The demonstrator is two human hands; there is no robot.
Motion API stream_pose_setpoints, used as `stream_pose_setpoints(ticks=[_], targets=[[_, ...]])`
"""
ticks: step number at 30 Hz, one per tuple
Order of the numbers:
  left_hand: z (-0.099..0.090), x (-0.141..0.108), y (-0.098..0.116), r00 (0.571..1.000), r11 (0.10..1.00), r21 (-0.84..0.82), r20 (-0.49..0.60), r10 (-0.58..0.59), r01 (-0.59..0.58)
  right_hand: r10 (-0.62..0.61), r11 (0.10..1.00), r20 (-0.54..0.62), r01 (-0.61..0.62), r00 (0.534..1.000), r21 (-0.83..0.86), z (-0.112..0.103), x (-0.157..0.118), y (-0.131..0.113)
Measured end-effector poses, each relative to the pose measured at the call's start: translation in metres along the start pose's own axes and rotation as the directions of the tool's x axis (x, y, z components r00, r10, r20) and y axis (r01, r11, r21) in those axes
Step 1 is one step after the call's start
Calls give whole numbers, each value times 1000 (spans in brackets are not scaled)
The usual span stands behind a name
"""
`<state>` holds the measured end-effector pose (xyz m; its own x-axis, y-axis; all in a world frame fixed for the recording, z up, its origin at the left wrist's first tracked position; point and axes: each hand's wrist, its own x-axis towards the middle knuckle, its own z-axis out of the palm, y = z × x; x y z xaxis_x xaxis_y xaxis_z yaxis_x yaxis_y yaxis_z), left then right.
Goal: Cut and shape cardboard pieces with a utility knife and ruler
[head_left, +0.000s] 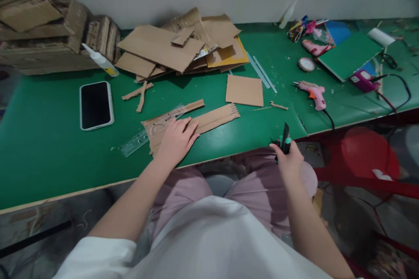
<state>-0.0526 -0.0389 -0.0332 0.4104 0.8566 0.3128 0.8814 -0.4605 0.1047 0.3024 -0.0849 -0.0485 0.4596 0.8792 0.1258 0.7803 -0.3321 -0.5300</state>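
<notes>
My left hand (177, 137) lies with its fingers spread on a torn cardboard strip (216, 119), near the table's front edge. Beneath the fingertips a clear plastic ruler (135, 143) crosses the strip at a slant, its lower end jutting out to the left. Past the ruler's upper end a narrow cardboard sliver (195, 105) shows. My right hand (290, 159) is closed around a black and teal utility knife (285, 141), held over my lap by the table edge. The knife's dark blade end points up and away from me. A square cardboard piece (244, 90) lies beyond the strip.
Cardboard sheets (160, 45) are heaped along the wall, with a stack (39, 39) at left. A phone (96, 105), a glue bottle (102, 62) and cardboard scraps (140, 93) lie at left. On the right are a corded pink glue gun (312, 93), a tape roll (307, 64) and a green board (350, 56).
</notes>
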Motion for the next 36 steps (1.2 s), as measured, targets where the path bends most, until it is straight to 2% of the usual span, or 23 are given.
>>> stream_pose_setpoints(ticks=[5,9,12,14,16,18,22,25,28,30,33,35,36], targets=[[0,0,0,1000,1000,5,4,2,-2,9,998,38,-11,999,60,-2,4,-1],[-2,0,1,1000,1000,-13,10,-10,11,-37,998,106,32,994,51,-7,9,-1],[-2,1,1,1000,999,-30,8,-16,16,-101,994,115,104,988,-16,-12,10,-7],[-1,0,0,1000,1000,-30,3,-7,7,-192,980,91,197,977,-40,-12,9,-13],[0,0,-1,1000,1000,-30,-4,2,-2,-301,953,94,303,949,-8,-9,7,-18],[1,0,-2,1000,999,-40,-9,-3,3,-353,935,117,350,928,47,-5,3,-20],[-1,0,-1,1000,999,-45,-19,-6,6,-236,972,190,230,953,53,-1,-1,-16],[-3,0,2,999,998,-49,-22,24,-25,-160,986,277,165,947,3,-6,2,-17],[-2,0,4,999,998,-62,-40,22,-24,-157,984,320,177,934,-35,-16,6,-30],[-1,0,4,998,997,-73,-53,19,-23,-152,984,348,175,925,-37,-20,4,-48],[0,0,4,998,992,-121,-59,18,-25,-151,988,448,147,881,43,-19,-6,-86],[1,0,4,998,987,-156,-59,13,-22,-240,971,572,202,784,131,-13,-16,-114],[2,0,4,998,986,-168,-61,9,-19,-288,957,645,237,708,168,-9,-22,-127]])
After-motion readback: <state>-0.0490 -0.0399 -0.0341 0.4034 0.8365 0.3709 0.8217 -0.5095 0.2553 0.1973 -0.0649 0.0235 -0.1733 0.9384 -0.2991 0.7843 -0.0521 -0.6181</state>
